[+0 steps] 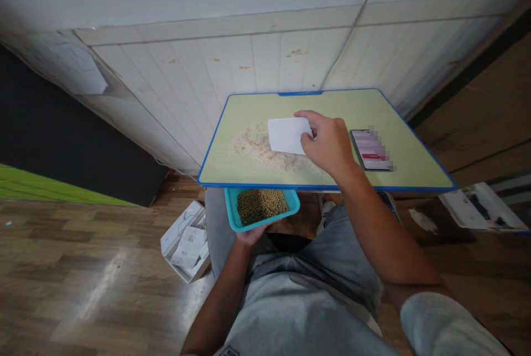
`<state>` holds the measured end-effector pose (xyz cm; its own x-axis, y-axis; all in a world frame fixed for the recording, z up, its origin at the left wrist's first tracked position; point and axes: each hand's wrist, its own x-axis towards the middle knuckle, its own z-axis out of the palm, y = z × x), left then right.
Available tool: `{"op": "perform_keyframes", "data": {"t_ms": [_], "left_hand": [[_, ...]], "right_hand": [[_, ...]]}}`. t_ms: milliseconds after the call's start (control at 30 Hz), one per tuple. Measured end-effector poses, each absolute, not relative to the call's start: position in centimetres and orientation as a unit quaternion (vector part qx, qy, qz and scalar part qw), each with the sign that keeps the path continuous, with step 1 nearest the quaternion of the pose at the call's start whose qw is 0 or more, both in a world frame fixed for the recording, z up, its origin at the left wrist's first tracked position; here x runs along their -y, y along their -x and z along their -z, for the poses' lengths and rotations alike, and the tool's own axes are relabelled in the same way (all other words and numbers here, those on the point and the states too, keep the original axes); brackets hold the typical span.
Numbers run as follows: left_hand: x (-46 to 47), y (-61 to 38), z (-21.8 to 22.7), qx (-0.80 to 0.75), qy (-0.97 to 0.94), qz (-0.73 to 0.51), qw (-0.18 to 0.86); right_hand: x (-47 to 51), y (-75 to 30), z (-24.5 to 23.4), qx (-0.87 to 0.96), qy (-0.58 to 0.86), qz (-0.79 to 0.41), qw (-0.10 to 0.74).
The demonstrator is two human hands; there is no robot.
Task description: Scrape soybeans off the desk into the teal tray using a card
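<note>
A small white card is pinched between the thumb and fingers of my right hand, held over the tabletop. Under and around the card, a spread of pale grains, perhaps rice, lies on the yellow-green table with a blue rim. Below the table's near edge, my left hand supports a turquoise plastic tray from beneath; most of its fingers are hidden by the tray. Inside the tray are many round yellowish and green beans.
A phone with a lit screen lies at the right of the table. On the wooden floor to the left stands an open white box with papers in it. White wall panelling rises right behind the table. My legs are under its near edge.
</note>
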<state>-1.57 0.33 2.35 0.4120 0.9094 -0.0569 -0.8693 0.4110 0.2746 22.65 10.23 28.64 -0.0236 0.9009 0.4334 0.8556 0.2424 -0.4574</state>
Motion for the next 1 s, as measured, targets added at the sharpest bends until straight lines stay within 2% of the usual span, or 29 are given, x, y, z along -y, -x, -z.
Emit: {"op": "perform_keyframes", "data": {"t_ms": [433, 1000], "left_hand": [[-0.6, 1.6, -2.5, -0.075, -0.117, -0.521, 0.842], [-0.5, 2.2, -0.9, -0.145, -0.133, -0.52, 0.831]], "right_hand": [[-8.9, -21.1, -29.0, 0.724, 0.59, -0.067, 0.352], [-9.2, -20.7, -28.2, 0.717, 0.591, -0.08, 0.362]]}}
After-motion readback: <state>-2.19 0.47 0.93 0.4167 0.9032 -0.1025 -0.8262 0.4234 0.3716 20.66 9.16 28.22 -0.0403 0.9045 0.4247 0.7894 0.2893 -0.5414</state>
